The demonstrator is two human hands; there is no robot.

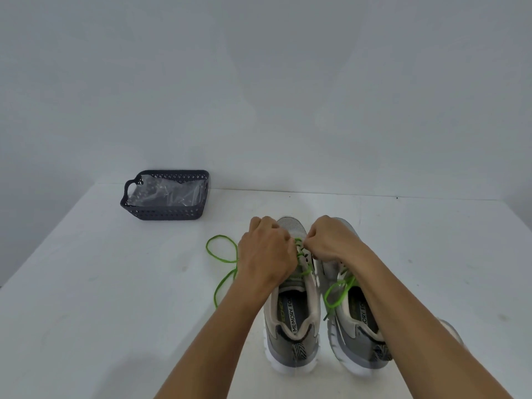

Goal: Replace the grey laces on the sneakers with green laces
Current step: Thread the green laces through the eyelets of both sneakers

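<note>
While no grey laces show anywhere, we judge the swap well along: both hands, left hand (pixel 266 251) and right hand (pixel 328 240), pinch the green lace (pixel 221 256) over the left sneaker (pixel 293 321) on the desk (pixel 100 283), fingers closed; the right sneaker (pixel 355 321) looks laced, knot unclear.

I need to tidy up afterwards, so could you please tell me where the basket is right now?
In the head view, the basket sits at the table's far left, against the wall, beyond the left hand.
</note>
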